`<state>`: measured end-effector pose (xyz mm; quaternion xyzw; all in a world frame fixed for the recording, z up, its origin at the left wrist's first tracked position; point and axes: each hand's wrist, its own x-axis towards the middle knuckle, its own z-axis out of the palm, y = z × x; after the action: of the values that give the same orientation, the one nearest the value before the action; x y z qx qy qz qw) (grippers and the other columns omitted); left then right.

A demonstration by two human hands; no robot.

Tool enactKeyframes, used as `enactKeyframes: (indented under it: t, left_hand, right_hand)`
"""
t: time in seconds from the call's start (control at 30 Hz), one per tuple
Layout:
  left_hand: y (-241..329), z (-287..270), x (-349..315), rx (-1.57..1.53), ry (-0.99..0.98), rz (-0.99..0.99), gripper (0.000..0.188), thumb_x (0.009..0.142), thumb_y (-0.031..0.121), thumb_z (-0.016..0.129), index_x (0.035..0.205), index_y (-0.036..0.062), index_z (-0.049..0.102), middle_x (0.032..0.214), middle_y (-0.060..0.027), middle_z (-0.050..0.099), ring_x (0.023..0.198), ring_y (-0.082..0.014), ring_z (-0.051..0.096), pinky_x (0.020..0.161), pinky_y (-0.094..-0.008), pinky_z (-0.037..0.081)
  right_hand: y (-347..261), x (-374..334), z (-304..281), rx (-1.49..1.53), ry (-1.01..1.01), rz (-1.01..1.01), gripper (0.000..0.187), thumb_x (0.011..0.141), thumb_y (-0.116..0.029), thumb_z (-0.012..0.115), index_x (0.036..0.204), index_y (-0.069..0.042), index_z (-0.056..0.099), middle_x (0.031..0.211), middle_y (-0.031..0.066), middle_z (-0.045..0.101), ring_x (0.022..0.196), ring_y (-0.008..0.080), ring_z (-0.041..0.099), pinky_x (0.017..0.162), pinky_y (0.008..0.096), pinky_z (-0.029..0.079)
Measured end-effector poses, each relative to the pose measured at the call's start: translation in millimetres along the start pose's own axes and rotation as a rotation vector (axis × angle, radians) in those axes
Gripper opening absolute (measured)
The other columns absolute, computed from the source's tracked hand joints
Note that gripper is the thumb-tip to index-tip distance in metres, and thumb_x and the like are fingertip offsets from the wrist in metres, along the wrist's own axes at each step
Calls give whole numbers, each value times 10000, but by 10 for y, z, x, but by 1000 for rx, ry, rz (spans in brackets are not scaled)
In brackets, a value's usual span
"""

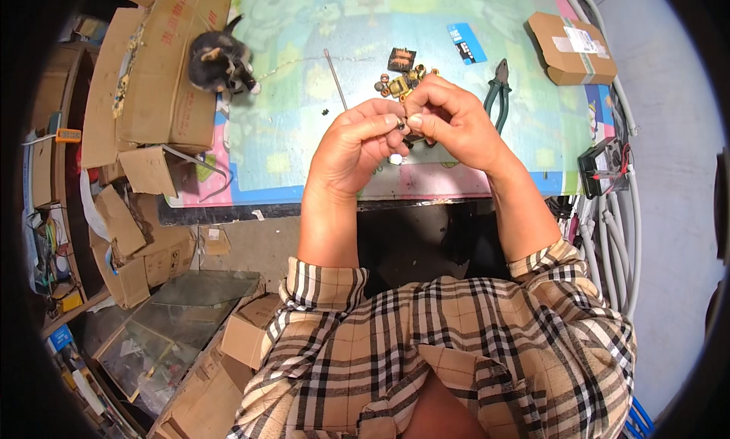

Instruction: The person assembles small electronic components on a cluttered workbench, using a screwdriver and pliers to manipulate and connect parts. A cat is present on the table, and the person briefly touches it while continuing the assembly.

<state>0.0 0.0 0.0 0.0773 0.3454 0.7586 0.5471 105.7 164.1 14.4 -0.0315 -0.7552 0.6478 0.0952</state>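
Above the near part of the table, my left hand [351, 142] and my right hand [456, 127] meet, thumbs and forefingers pinched together. Between their fingertips is a small dark metallic part [401, 124]; its exact kind is too small to make out. Just beyond my fingers lies a heap of small brass-coloured fittings [403, 84], partly hidden by my right hand. Behind it sits a dark square piece with copper-coloured streaks [401, 58]. A thin-shafted screwdriver-like rod [334, 77] lies left of the heap. Green-handled pliers [498, 97] rest right of my right hand.
A black-and-orange cat [220, 62] is at the table's left, against a large cardboard box [176, 81]. A blue card [466, 43] and a taped carton [572, 51] lie farther right. A black meter [603, 167] with a red lead is at the right edge, near grey pipes [616, 249].
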Motion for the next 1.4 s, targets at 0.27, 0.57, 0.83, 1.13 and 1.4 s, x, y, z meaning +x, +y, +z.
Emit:
enactKeyframes:
  t: [0.27, 0.57, 0.83, 1.13, 1.4]
  left_hand:
    - [-40, 73, -11, -101, 112, 34, 155, 885, 68, 593, 1003, -33, 592, 858, -106, 641, 725, -161, 616, 713, -332, 561]
    - [-85, 102, -6, 132, 188, 217, 157, 905, 67, 587, 1016, -44, 588, 847, -109, 639, 761, -155, 633, 740, -333, 578]
    - [-76, 163, -19, 225, 242, 292, 148, 913, 57, 576, 1011, -52, 591, 813, -105, 625, 777, -159, 631, 745, -328, 579]
    - [-114, 119, 9, 59, 327, 315, 151, 935, 83, 553, 1014, -44, 576, 834, -91, 610, 769, -135, 590, 710, -298, 543]
    - [-134, 69, 28, -138, 281, 201, 144, 948, 136, 551, 961, -7, 561, 820, -67, 580, 669, -115, 526, 598, -261, 476]
  right_hand:
    - [53, -16, 34, 83, 65, 17, 113, 867, -120, 603, 904, -17, 578, 814, -3, 491, 659, 66, 467, 591, 224, 403]
    - [26, 2, -12, 235, 63, 14, 84, 913, -105, 572, 914, -26, 543, 827, -7, 487, 654, 57, 493, 587, 210, 427]
    - [18, 24, -63, 161, 161, 85, 120, 932, -142, 560, 882, -40, 520, 784, -28, 499, 676, 56, 457, 615, 211, 390]
    - [28, 17, 8, -31, 58, -48, 101, 871, -100, 585, 849, -15, 536, 807, 31, 461, 641, 102, 468, 592, 247, 409]
    - [24, 35, 22, -77, 177, 0, 114, 836, -105, 602, 867, -9, 550, 788, 59, 484, 702, 161, 500, 638, 302, 420]
